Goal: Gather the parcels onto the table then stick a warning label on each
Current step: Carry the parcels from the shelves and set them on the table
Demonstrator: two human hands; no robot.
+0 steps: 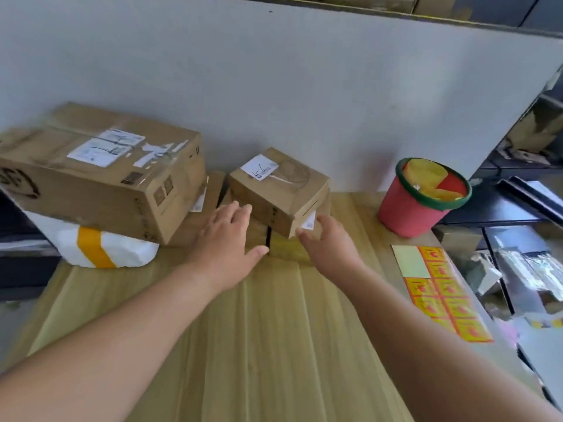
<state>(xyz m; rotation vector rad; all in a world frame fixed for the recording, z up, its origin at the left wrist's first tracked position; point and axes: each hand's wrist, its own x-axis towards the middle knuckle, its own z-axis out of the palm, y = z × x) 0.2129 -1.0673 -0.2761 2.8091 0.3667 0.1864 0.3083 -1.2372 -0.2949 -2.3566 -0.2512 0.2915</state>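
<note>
Small box [278, 190] — the parcel your two hands flank — sits at the back of the table [259, 345] near the wall [304, 86], skewed on top of flatter cartons [210, 208]. That makes it look like the easiest one to lift off and bring forward.

Your left hand [225, 236] is spread with straight fingers and holds nothing, over the carton just beside the box's left face. Your right hand [329, 239] is also unclenched, its fingertips at the box's near right corner by a small white tag. Whether they touch the cardboard cannot be told. Placed on either side like this, your hands seem set for a two-handed pick.

To the left, a large box [100, 175] rests on a white bag parcel [106, 248] banded in yellow tape. The label sheet [441, 290] lies along the table's right edge, handy for the sticking step. You have likely not begun that step: no red-and-yellow label shows on any parcel. A red bucket [408, 211] behind the sheet holds yellow and red scraps.

Blur smears the print on every shipping label, and the frame cuts off the large box's left end — how many cartons lie under the small box is hard to make out.
</note>
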